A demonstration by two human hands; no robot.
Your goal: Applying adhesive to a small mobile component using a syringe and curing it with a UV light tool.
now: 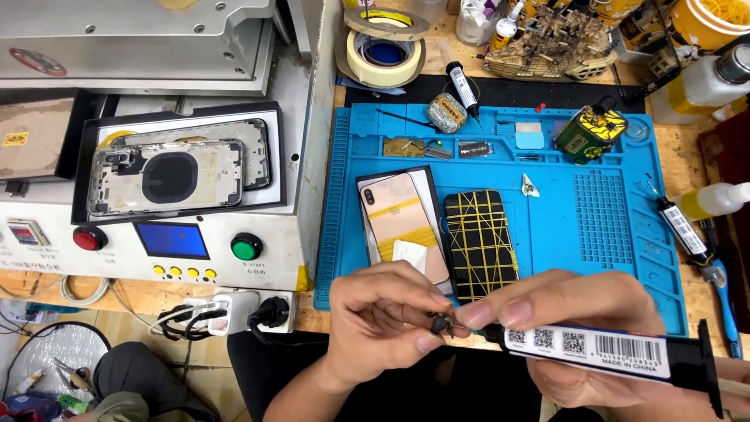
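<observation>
From where I stand, the person is busy at the tip of a black glue syringe (601,353): the right hand (570,328) is wrapped around its barrel, which carries a white label with black code squares and stripes, while the left hand (383,320) pinches the small dark cap or nozzle (441,322) at its front end between thumb and fingertips. Both hands sit low, at the near edge of the blue work mat (601,227). I judge the step to be working the cap at the tip (whether it is going on or coming off I cannot tell), and the next move seems to call for a steady barrel and a fine twist. On the mat lie 2 phone pieces side by side: a gold back panel (402,223) with yellow tape strips and a black panel (480,242) crossed with yellow lines. A second black syringe (462,86) with a white label lies at the mat's far edge, beside rolls of tape (384,48). To the left, a white machine (156,242) shows 1 red button (90,238), 1 green button (247,246) and a blue screen (172,240).
</observation>
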